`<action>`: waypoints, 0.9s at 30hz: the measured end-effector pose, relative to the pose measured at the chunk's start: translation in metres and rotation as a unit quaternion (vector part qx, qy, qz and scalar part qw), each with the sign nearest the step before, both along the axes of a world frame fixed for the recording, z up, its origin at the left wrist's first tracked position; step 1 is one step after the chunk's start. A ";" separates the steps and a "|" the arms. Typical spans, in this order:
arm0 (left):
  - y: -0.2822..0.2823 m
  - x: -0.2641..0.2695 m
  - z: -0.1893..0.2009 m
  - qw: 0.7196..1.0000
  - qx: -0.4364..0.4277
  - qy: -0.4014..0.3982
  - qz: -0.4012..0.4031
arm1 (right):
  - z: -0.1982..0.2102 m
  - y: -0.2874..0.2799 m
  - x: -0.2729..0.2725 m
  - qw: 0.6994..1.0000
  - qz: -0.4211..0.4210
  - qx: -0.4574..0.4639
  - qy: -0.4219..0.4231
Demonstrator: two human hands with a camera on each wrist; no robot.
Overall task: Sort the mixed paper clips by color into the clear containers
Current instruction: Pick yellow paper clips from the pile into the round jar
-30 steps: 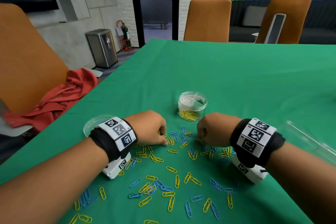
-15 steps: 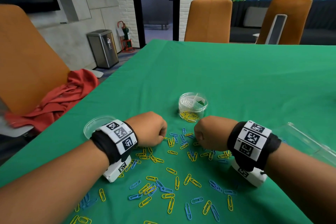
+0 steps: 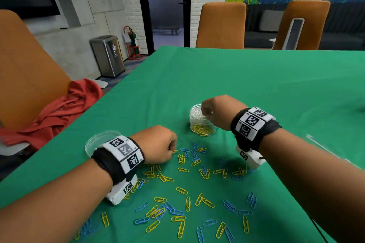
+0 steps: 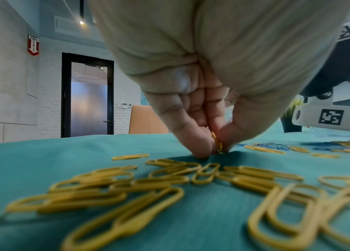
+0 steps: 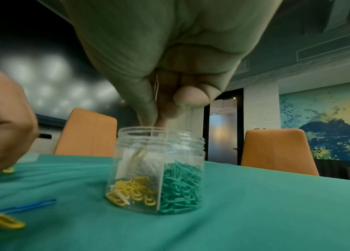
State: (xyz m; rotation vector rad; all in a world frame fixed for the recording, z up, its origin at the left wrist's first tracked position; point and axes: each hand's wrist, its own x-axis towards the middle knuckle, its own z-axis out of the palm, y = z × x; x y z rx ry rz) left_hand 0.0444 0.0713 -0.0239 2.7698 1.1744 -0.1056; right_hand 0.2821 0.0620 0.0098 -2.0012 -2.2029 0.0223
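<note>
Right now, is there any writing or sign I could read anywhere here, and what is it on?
"FIRE": red wall sign left of the door; its smaller lettering is blurred.
Wristband tags: black-and-white code patterns; tiny edge characters unreadable.
Trash bin label: too small to read.

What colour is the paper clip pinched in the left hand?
Yellow. The left wrist view shows the paper clip best, pinched by the left hand.

Two hands, one jar, two chairs
</note>
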 end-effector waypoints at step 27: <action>0.034 0.083 0.026 0.981 0.081 -0.175 -0.003 | -0.032 -0.118 0.051 0.992 0.044 -0.118 0.005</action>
